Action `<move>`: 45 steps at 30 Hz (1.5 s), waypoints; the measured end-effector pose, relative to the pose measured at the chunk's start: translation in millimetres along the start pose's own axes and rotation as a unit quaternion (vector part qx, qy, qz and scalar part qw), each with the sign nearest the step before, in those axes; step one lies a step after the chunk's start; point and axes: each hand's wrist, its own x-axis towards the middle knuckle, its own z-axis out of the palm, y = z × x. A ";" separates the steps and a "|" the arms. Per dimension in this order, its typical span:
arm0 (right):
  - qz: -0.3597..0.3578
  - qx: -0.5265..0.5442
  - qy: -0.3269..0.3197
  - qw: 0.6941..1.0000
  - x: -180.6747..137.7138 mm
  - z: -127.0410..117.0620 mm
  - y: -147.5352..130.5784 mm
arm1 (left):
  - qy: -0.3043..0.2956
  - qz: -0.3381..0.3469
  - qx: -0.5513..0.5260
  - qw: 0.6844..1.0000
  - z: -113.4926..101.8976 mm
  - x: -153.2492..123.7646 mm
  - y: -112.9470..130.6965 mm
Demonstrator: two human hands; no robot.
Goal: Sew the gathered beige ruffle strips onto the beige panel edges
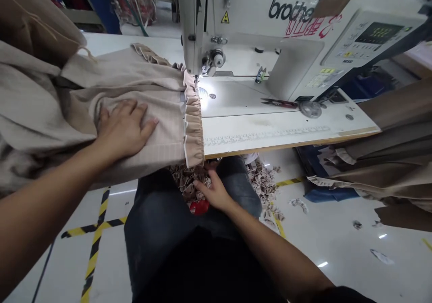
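Head view: left hand [123,129] rests palm down, opened, on beige fabric [165,114]; its ruffled edge [194,129] reaches the sewing machine [249,19] needle area. Right hand [216,190], well apart, meets ruffled strips [184,183] below the tabletop [270,125]; grip cannot be determined.

1. Fabric [165,123]: lt. beige.
2. Ruffle [194,132]: tan w/ wht edging.
3. Sewing mach. [249,19]: wht, blk lettering [290,11], red writing [304,27].
4. Floor tape [92,263]: yel./blk diag. stripes.
5. Trousers [153,222]: dk. blue-gray.
6. Tabletop [236,125]: wht, brn rim.
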 end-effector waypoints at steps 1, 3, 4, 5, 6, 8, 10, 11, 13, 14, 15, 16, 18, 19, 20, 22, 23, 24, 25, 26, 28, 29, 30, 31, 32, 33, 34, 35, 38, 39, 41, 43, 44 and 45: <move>0.013 0.008 -0.029 0.999 2.3 0.7 -3.1 | 0.003 -0.002 -0.007 1.000 0.4 1.7 2.0; 0.049 0.032 -0.093 0.994 -3.1 5.4 -7.9 | 0.006 -0.007 -0.020 1.000 1.1 2.9 4.7; 0.068 0.045 -0.123 0.989 -10.2 7.9 -9.6 | 0.008 -0.008 -0.027 1.000 1.2 2.6 5.6; 0.084 0.058 -0.149 0.984 -19.0 9.5 -10.9 | 0.009 -0.009 -0.034 0.999 1.1 1.9 6.2; 0.098 0.069 -0.170 0.978 -28.4 10.1 -12.1 | 0.010 -0.009 -0.040 0.999 0.8 1.1 6.7; 0.117 0.087 -0.198 0.969 -45.2 8.3 -14.3 | 0.010 -0.008 -0.050 0.999 0.0 -0.1 7.5; 0.130 0.098 -0.208 0.964 -55.6 4.3 -16.4 | 0.008 -0.010 -0.057 0.998 -1.0 -0.5 8.4; 0.136 0.101 -0.209 0.963 -58.3 2.4 -17.1 | 0.006 -0.012 -0.058 0.998 -1.5 -0.4 8.8; 0.144 0.101 -0.206 0.963 -59.8 0.0 -17.5 | 0.001 -0.013 -0.055 0.998 -2.2 0.0 9.4; 0.146 0.098 -0.202 0.963 -59.4 -0.4 -16.9 | -0.001 -0.012 -0.052 0.999 -2.4 0.2 9.6; 0.146 0.094 -0.198 0.965 -58.5 -0.4 -15.8 | -0.001 -0.010 -0.048 0.999 -2.6 0.5 9.6; 0.144 0.086 -0.192 0.967 -57.4 -0.3 -14.0 | -0.001 -0.008 -0.043 0.999 -2.8 0.6 9.6; 0.135 0.064 -0.172 0.974 -54.9 -1.2 -8.8 | 0.002 -0.004 -0.032 0.999 -3.2 -0.1 9.8; 0.126 0.048 -0.158 0.978 -53.6 -2.6 -5.6 | 0.004 -0.002 -0.026 1.000 -3.3 -1.1 10.0; 0.113 0.028 -0.138 0.984 -52.3 -4.8 -2.3 | 0.007 -0.001 -0.018 1.000 -3.4 -3.0 10.5; 0.074 -0.015 -0.077 0.994 -49.5 -10.9 4.2 | 0.012 -0.001 -0.001 1.000 -3.4 -9.3 11.7; 0.050 -0.035 -0.039 0.997 -47.8 -13.7 7.0 | 0.014 -0.001 0.008 1.000 -3.2 -13.6 12.5; 0.026 -0.051 -0.001 0.998 -45.8 -15.4 9.4 | 0.016 0.000 0.018 1.000 -2.9 -18.4 13.4; 0.005 -0.062 0.030 0.998 -42.9 -15.4 11.3 | 0.020 0.002 0.029 0.999 -2.7 -23.1 14.2; -0.010 -0.069 0.049 0.996 -39.0 -13.1 12.5 | 0.024 0.011 0.039 0.999 -2.7 -27.2 15.1; -0.028 -0.073 0.045 0.996 -26.5 -1.0 12.5 | 0.023 0.055 0.056 0.997 -4.2 -30.5 17.0; -0.036 -0.072 0.030 0.996 -17.7 8.4 11.1 | 0.015 0.091 0.061 0.994 -5.8 -28.7 18.1; -0.045 -0.069 0.015 0.996 -7.6 19.3 8.6 | 0.002 0.130 0.065 0.989 -7.9 -24.0 19.2; -0.055 -0.066 0.001 0.996 3.3 30.7 5.4 | -0.012 0.166 0.067 0.984 -10.2 -16.6 20.4; -0.065 -0.064 -0.013 0.996 14.0 41.9 1.5 | -0.024 0.194 0.069 0.978 -12.6 -6.8 21.6; -0.073 -0.062 -0.028 0.995 23.8 51.9 -2.5 | -0.028 0.209 0.072 0.975 -14.6 4.6 22.7; -0.077 -0.060 -0.046 0.994 31.7 60.1 -6.2 | -0.024 0.214 0.075 0.974 -15.8 16.9 23.7; -0.078 -0.057 -0.067 0.993 37.0 66.0 -9.3 | -0.014 0.213 0.080 0.974 -16.1 29.1 24.5; -0.061 -0.055 -0.119 0.990 35.9 68.5 -10.1 | 0.021 0.209 0.079 0.974 -10.0 56.9 24.8; -0.050 -0.058 -0.126 0.989 30.8 64.6 -7.2 | 0.029 0.210 0.073 0.975 -6.2 61.8 24.4; -0.022 -0.067 -0.129 0.989 16.6 51.5 2.5 | 0.038 0.205 0.055 0.976 1.3 65.0 23.4; 0.006 -0.078 -0.126 0.989 1.3 33.2 13.7 | 0.038 0.196 0.034 0.979 6.9 63.1 22.7; 0.017 -0.086 -0.122 0.989 -5.4 22.8 18.3 | 0.036 0.193 0.024 0.980 8.7 61.7 22.6; 0.023 -0.096 -0.112 0.989 -10.7 11.9 21.3 | 0.032 0.191 0.014 0.981 9.9 60.6 22.7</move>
